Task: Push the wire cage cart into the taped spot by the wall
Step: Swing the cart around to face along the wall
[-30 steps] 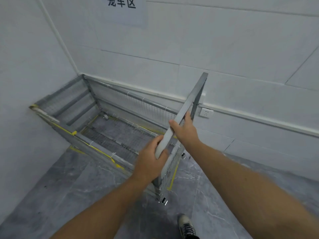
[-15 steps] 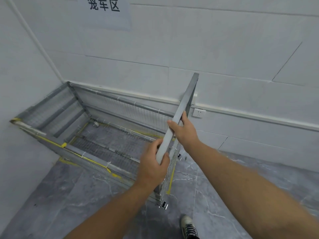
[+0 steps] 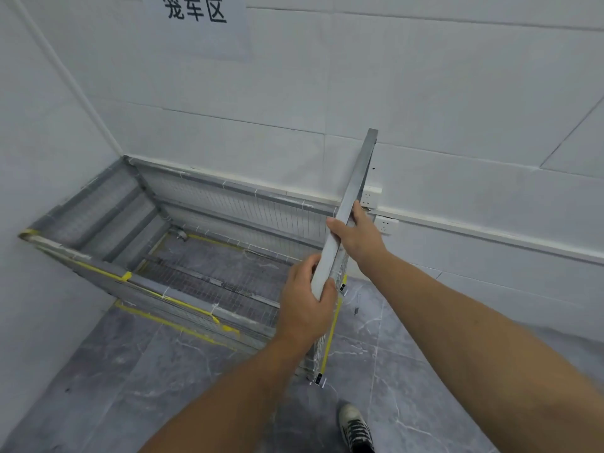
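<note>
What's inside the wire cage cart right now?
Nothing loose shows inside the wire cage cart: only its mesh floor, with grey floor and yellow tape visible through. The hands hide the near-right corner.

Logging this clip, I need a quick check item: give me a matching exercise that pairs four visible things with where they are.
Things:
1. grey wire cage cart
2. white paper sign with black characters
3. white wall socket
4. black-and-white laced shoe

Places:
A. on the grey floor at the bottom of the view
B. in the corner, along the wall, within yellow floor tape
C. high on the wall above the cart
D. low on the wall, right of the cart's raised end rail

Pairs: 1-B, 2-C, 3-D, 4-A
</note>
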`<state>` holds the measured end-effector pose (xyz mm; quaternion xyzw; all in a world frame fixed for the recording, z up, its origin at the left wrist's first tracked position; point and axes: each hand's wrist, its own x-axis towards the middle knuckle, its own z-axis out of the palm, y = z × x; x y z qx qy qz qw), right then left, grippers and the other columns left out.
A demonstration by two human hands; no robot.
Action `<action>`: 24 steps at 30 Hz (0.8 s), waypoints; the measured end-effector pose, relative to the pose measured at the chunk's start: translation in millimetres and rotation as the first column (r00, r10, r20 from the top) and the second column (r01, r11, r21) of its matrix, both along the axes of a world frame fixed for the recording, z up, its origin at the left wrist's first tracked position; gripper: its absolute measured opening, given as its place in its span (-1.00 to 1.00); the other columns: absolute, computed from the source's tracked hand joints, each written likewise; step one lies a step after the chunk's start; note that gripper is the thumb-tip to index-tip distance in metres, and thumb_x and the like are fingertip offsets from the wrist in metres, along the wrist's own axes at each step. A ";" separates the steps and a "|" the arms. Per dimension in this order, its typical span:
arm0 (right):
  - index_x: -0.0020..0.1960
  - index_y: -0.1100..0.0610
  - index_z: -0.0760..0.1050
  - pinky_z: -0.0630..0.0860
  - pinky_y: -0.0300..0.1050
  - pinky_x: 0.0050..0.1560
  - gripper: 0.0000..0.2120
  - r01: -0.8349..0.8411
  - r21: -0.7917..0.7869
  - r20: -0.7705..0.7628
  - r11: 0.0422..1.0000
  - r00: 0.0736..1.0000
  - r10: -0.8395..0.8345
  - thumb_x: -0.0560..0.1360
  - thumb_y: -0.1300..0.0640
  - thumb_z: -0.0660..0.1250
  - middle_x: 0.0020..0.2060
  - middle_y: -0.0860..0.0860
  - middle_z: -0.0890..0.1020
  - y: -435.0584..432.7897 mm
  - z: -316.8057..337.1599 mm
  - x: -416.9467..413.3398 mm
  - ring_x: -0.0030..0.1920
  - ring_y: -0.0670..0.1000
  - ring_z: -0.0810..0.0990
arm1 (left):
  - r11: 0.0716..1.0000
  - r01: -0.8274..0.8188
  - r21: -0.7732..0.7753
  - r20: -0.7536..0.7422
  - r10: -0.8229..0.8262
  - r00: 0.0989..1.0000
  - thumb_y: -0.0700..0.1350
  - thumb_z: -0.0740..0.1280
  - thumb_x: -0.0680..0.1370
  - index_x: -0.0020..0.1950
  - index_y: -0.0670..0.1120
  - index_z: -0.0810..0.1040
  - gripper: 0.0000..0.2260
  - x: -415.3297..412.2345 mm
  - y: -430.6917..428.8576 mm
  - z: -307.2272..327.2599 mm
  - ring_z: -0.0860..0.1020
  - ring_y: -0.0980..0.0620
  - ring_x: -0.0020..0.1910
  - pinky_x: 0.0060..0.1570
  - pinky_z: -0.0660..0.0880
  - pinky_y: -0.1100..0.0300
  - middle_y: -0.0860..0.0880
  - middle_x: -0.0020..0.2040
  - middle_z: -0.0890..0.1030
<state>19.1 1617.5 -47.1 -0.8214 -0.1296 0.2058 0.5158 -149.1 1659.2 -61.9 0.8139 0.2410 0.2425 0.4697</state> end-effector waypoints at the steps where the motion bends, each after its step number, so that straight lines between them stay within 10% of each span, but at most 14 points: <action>1: 0.29 0.02 0.37 0.49 -0.14 -0.22 -0.56 -0.016 -0.023 0.009 1.000 1.000 0.016 0.50 -0.11 0.39 0.08 0.12 0.57 1.3 1.8 4.6 -0.09 0.05 0.58 | 1.000 -0.001 0.000 -0.004 0.001 1.000 0.01 0.28 0.51 0.29 0.03 0.46 -0.66 5.6 1.3 -0.7 0.53 0.11 -0.06 -0.09 0.56 0.06 0.02 0.05 0.52; 6: 0.40 0.06 0.27 0.50 0.13 0.15 -0.36 -0.085 -0.090 0.098 0.992 0.991 0.094 0.48 -0.25 0.33 0.16 0.02 0.42 7.4 0.3 28.5 0.11 0.14 0.50 | 1.000 0.002 0.000 -0.005 -0.002 1.000 -0.03 0.29 0.54 0.30 0.04 0.44 -0.67 27.1 6.2 -0.2 0.54 0.10 -0.08 -0.13 0.57 0.06 0.01 0.02 0.54; 13: 0.47 -0.09 0.16 0.57 0.21 0.12 -0.10 -0.143 -0.139 0.076 0.980 0.985 0.154 0.28 -0.55 0.21 0.34 0.18 0.42 17.8 -6.8 62.4 0.19 0.22 0.54 | 0.999 -0.052 -0.004 -0.017 0.052 0.999 0.00 0.28 0.54 0.30 0.04 0.45 -0.67 53.8 9.4 1.0 0.55 0.10 -0.04 -0.08 0.56 0.02 0.01 0.05 0.55; 17: 0.59 0.02 -0.05 0.42 0.13 0.30 -0.10 -0.183 -0.144 0.090 0.973 0.976 0.197 0.47 -0.37 0.26 0.49 0.18 0.26 16.7 3.1 64.7 0.37 0.22 0.39 | 0.998 -0.061 0.010 -0.017 0.061 0.998 -0.04 0.29 0.53 0.19 0.20 0.43 -0.74 59.7 8.5 7.3 0.53 0.13 -0.07 -0.14 0.52 0.15 0.09 -0.03 0.54; 24: 0.36 0.04 0.23 0.56 0.25 0.10 -0.09 -0.218 -0.128 0.106 0.967 0.967 0.232 0.27 -0.58 0.19 0.32 0.22 0.46 20.1 -14.4 77.1 0.27 0.26 0.51 | 0.994 -0.112 0.006 -0.095 0.112 0.989 -0.05 0.31 0.56 0.32 0.08 0.45 -0.68 60.1 8.1 5.1 0.53 0.17 -0.09 -0.18 0.47 0.27 0.06 0.01 0.56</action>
